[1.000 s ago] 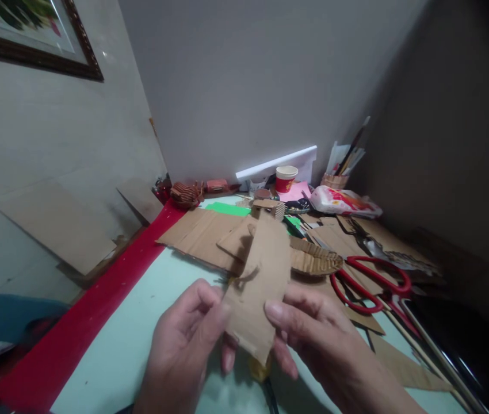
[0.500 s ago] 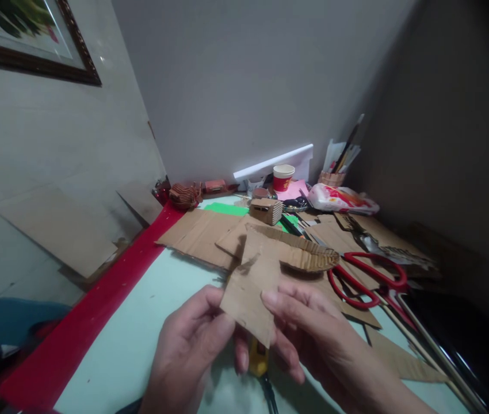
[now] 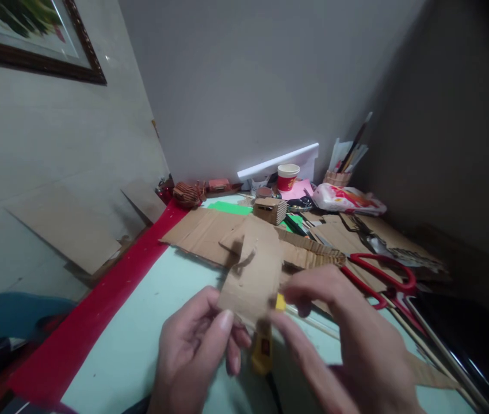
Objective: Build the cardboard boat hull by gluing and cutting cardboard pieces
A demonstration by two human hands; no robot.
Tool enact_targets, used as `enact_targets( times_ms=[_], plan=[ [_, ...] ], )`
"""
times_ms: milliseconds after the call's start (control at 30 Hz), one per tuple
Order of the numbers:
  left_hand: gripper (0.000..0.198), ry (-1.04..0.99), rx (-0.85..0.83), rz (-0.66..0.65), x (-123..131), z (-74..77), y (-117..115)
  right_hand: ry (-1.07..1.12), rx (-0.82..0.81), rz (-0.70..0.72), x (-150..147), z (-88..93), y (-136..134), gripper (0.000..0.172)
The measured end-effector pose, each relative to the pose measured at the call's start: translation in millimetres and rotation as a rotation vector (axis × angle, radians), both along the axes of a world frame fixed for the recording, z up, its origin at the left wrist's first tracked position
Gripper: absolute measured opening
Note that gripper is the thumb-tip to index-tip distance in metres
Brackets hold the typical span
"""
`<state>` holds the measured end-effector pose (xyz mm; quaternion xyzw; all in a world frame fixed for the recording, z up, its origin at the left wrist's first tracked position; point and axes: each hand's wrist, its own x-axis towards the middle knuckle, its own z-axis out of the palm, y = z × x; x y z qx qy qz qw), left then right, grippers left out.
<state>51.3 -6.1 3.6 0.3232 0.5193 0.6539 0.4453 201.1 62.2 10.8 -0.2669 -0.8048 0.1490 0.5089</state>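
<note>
My left hand (image 3: 201, 351) pinches the lower left corner of a piece of cardboard (image 3: 253, 276) between thumb and fingers. The cardboard is tilted up, with a small torn flap near its middle. My right hand (image 3: 348, 339), blurred, is at the right edge of this piece with its thumb and fingers spread apart. One fingertip is close to the lower right corner; whether it touches, I cannot tell. Below the cardboard lies a yellow tool (image 3: 263, 351) with a black cord or strap, partly hidden. Behind it stands a curved corrugated cardboard form (image 3: 313, 253).
Red-handled scissors (image 3: 389, 276) lie at the right beside a black shiny object (image 3: 451, 339). Cardboard sheets (image 3: 201, 233) and a small cardboard box (image 3: 270, 210) sit farther back. A paper cup (image 3: 288, 178), a tissue pack (image 3: 348, 198) and a pencil holder (image 3: 338, 177) line the wall.
My right hand has let go of the cardboard's right edge and its fingers have spread and lifted to the right. The cardboard is still in my left hand, slightly turned. The view has shifted a little.
</note>
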Motion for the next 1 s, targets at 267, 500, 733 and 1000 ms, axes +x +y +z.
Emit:
enact_targets(
  times_ms=[267,500,733,1000],
  plan=[
    [0.024,0.065,0.021,-0.001,-2.2,-4.9,-2.9,-0.124,0.166,0.141,-3.6,-4.1,-5.8,0.020],
    [0.026,0.138,0.021,0.051,0.2,-4.3,-3.5,-0.026,0.132,0.189,-3.5,-11.8,-4.9,0.019],
    [0.027,0.178,0.011,0.055,0.1,-5.5,-5.3,0.053,0.023,0.272,-4.8,-6.0,-4.7,0.021],
    [0.024,0.172,0.028,0.021,-2.2,-7.8,-4.6,-0.028,0.088,0.179,-7.7,-3.9,-5.7,0.020]
  ],
)
